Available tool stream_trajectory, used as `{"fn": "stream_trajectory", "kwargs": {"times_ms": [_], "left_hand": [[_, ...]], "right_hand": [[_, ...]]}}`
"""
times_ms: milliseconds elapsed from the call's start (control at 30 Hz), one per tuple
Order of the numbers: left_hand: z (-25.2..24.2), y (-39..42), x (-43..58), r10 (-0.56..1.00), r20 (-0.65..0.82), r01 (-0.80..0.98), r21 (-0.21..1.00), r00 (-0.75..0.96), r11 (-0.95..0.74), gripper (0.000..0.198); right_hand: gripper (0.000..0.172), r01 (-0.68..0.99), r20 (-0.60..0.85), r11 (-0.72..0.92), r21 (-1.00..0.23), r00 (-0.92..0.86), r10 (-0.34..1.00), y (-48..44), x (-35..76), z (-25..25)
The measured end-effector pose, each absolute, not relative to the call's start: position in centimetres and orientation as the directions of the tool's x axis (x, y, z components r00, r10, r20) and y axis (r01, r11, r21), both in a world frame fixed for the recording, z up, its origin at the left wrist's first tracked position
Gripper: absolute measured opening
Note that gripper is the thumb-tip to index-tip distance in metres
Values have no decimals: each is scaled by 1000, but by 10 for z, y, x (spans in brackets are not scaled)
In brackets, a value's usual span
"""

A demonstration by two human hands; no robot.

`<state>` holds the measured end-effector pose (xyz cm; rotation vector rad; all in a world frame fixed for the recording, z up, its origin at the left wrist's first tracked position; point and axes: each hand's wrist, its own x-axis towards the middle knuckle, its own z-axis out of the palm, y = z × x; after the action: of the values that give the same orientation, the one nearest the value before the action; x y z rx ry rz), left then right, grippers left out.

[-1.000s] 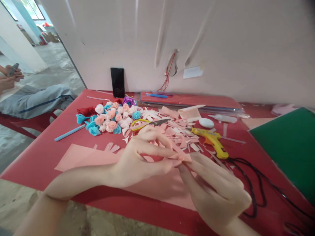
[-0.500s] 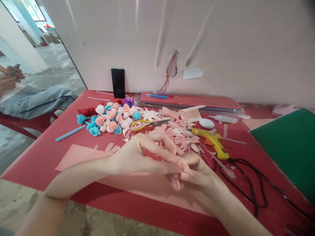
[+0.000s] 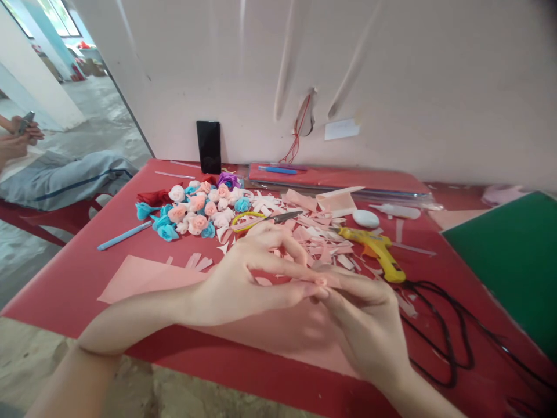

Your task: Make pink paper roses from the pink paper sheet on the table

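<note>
My left hand (image 3: 256, 270) and my right hand (image 3: 368, 310) meet at their fingertips above the table's front part. Between the thumbs and index fingers is a small pink paper rosebud (image 3: 321, 282), mostly covered by the fingers. Both hands pinch it. Under them lies a large sheet of pink paper (image 3: 143, 278). Just beyond the left hand are yellow-handled scissors (image 3: 278, 217), partly over a heap of pink and white paper scraps (image 3: 317, 241). To the left of the scissors sits a cluster of finished pink, white and blue paper roses (image 3: 198, 223).
A yellow glue gun (image 3: 383, 252) with a black cord (image 3: 452, 342) lies to the right, near a white egg-shaped object (image 3: 365, 219). A green board (image 3: 513, 261) covers the right side. A phone (image 3: 209, 147) leans on the panel. At far left, another person's hands (image 3: 20, 139) hold a phone.
My right hand has turned and shifted: its index finger and thumb now extend toward the left fingertips, with its back more in view. The left fingers have moved slightly.
</note>
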<state>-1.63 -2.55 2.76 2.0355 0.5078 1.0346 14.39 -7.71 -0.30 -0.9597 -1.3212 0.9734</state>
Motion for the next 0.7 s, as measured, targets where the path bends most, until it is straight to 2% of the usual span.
{"fn": "stream_trajectory", "kwargs": {"times_ms": [200, 367, 567, 700], "left_hand": [[27, -27, -16, 633, 518, 18, 766, 575, -643, 10], [28, -27, -16, 632, 524, 54, 744, 571, -665, 11], [25, -27, -17, 603, 573, -22, 735, 554, -678, 8], [25, -26, -19, 612, 553, -14, 748, 565, -663, 10]], "right_hand": [[33, 66, 374, 371, -926, 37, 927, -80, 143, 0], [25, 130, 398, 388, -912, 65, 915, -79, 141, 4], [15, 161, 422, 405, -900, 91, 902, -81, 136, 5], [28, 141, 373, 351, -926, 188, 908, -84, 135, 5]]}}
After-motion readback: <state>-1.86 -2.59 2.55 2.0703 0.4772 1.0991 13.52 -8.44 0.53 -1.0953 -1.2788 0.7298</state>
